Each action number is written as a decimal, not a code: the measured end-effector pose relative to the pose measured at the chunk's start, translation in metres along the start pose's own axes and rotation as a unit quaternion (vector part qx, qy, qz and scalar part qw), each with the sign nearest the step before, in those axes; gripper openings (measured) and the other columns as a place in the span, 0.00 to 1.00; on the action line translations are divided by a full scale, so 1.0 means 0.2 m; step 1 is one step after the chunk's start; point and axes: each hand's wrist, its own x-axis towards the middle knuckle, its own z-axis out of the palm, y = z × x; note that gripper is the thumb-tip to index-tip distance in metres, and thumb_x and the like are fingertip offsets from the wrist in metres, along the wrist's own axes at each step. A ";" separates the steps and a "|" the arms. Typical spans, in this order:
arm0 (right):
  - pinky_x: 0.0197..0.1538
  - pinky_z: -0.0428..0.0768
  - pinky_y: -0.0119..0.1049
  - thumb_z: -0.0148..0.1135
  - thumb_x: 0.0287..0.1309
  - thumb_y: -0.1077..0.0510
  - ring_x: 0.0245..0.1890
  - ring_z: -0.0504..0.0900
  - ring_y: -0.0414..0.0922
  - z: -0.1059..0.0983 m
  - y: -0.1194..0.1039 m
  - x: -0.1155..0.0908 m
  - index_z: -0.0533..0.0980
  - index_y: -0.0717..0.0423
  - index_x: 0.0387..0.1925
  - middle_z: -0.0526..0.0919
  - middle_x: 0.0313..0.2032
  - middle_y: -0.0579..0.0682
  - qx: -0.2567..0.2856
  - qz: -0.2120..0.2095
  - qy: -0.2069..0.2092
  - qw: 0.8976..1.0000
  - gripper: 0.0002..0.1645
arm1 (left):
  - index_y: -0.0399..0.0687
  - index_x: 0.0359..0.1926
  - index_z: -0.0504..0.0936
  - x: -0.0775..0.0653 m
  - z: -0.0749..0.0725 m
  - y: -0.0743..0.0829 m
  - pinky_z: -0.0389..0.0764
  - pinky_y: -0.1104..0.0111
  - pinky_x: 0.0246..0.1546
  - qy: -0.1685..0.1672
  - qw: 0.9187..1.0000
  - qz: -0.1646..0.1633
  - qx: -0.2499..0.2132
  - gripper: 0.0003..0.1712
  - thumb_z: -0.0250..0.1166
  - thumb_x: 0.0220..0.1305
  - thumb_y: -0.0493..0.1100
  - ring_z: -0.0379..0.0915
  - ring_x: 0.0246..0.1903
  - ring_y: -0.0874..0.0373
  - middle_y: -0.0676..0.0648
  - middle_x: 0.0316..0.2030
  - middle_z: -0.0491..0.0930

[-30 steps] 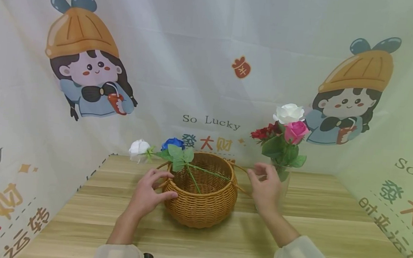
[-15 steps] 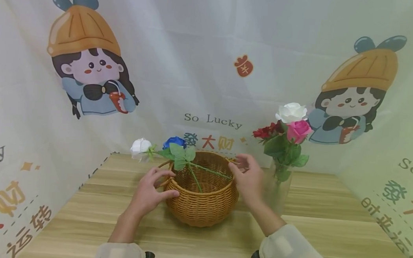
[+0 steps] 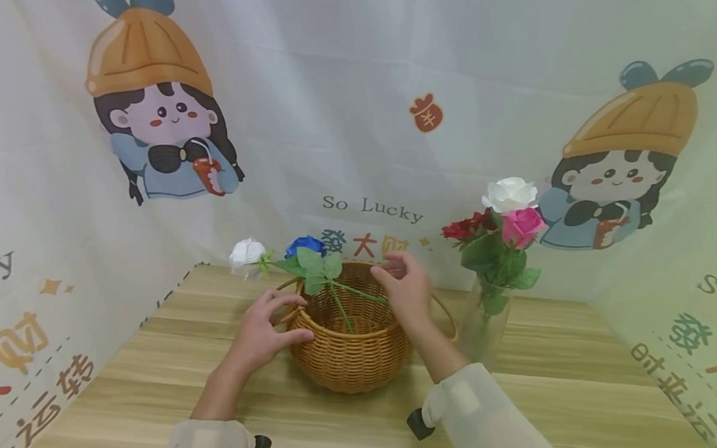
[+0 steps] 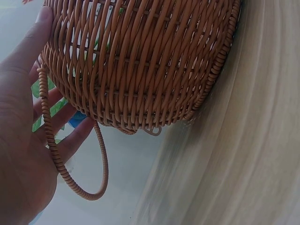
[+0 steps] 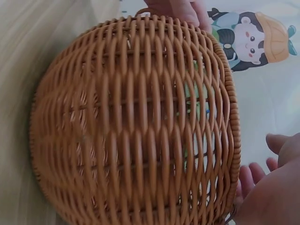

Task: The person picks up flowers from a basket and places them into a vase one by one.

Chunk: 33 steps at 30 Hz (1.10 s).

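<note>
A brown wicker basket [image 3: 350,364] stands upright on the wooden table. My left hand [image 3: 262,331] rests against its left rim, thumb at the front and fingers spread; in the left wrist view the fingers extend behind the looped handle [image 4: 103,159]. My right hand [image 3: 406,292] is over the right rim, its fingers loosely bent and holding nothing. Inside the basket lean a white rose [image 3: 248,253] and a blue rose [image 3: 305,247], with heads out past the back-left rim and green stems [image 3: 342,306] crossing inside. The right handle [image 3: 449,316] hangs outward, partly behind my right wrist.
A clear glass vase [image 3: 484,334] stands right of the basket, near my right forearm. It bears a white rose [image 3: 511,194], a pink rose [image 3: 523,227] and red flowers [image 3: 469,226]. A printed cloth [image 3: 363,149] hangs behind the table [image 3: 558,387] and along both sides.
My right hand has moved left from the right handle to over the basket's right rim, bringing the handle into view. My left hand and the roses keep their places.
</note>
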 end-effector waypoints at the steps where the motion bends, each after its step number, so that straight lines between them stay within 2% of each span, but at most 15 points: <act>1: 0.45 0.83 0.46 0.70 0.57 0.58 0.42 0.81 0.50 0.01 -0.01 0.01 0.79 0.57 0.48 0.83 0.38 0.52 -0.003 0.006 -0.007 1.000 0.18 | 0.54 0.49 0.82 0.00 0.00 0.00 0.79 0.55 0.55 0.001 1.000 0.001 0.003 0.30 0.80 0.42 0.52 0.69 0.57 0.46 0.48 0.47 0.72; 6: 0.45 0.83 0.46 0.70 0.58 0.57 0.45 0.81 0.51 0.06 -0.02 0.05 0.79 0.56 0.50 0.83 0.40 0.52 -0.019 0.024 -0.042 0.999 0.18 | 0.54 0.48 0.82 0.00 0.00 0.00 0.78 0.56 0.56 0.000 1.000 0.005 0.002 0.30 0.81 0.41 0.52 0.69 0.56 0.48 0.49 0.47 0.73; 10: 0.46 0.83 0.46 0.68 0.60 0.57 0.47 0.80 0.51 0.09 -0.01 0.06 0.77 0.54 0.54 0.81 0.46 0.55 -0.048 0.023 -0.082 0.995 0.20 | 0.54 0.48 0.82 0.01 0.00 0.00 0.79 0.56 0.55 0.001 1.000 0.008 -0.005 0.29 0.81 0.42 0.51 0.69 0.57 0.48 0.48 0.47 0.73; 14: 0.48 0.82 0.47 0.66 0.62 0.56 0.49 0.78 0.51 0.12 -0.01 0.07 0.76 0.54 0.56 0.79 0.49 0.56 -0.070 0.036 -0.122 0.989 0.21 | 0.55 0.48 0.82 0.00 0.00 0.01 0.79 0.56 0.55 -0.001 1.000 0.005 -0.006 0.29 0.81 0.42 0.51 0.68 0.57 0.48 0.49 0.47 0.72; 22: 0.54 0.79 0.51 0.64 0.64 0.58 0.54 0.75 0.56 0.15 0.04 0.09 0.72 0.59 0.60 0.77 0.54 0.59 -0.068 0.087 -0.209 0.972 0.24 | 0.52 0.49 0.82 0.00 0.00 0.01 0.79 0.57 0.55 -0.004 1.000 0.000 -0.004 0.30 0.81 0.42 0.51 0.69 0.57 0.47 0.48 0.48 0.72; 26: 0.53 0.80 0.51 0.63 0.63 0.62 0.52 0.77 0.55 0.15 0.05 0.09 0.72 0.60 0.60 0.78 0.51 0.59 -0.073 0.091 -0.236 0.965 0.24 | 0.53 0.49 0.82 0.00 0.00 0.02 0.79 0.58 0.55 -0.006 1.000 0.001 -0.004 0.30 0.81 0.42 0.51 0.69 0.56 0.46 0.48 0.47 0.72; 33: 0.50 0.82 0.49 0.62 0.63 0.64 0.45 0.80 0.51 0.16 0.06 0.09 0.74 0.60 0.58 0.81 0.42 0.54 -0.081 0.091 -0.258 0.958 0.21 | 0.54 0.49 0.82 0.00 0.00 0.02 0.79 0.58 0.55 -0.006 1.000 -0.003 -0.001 0.30 0.81 0.42 0.51 0.70 0.56 0.46 0.48 0.47 0.72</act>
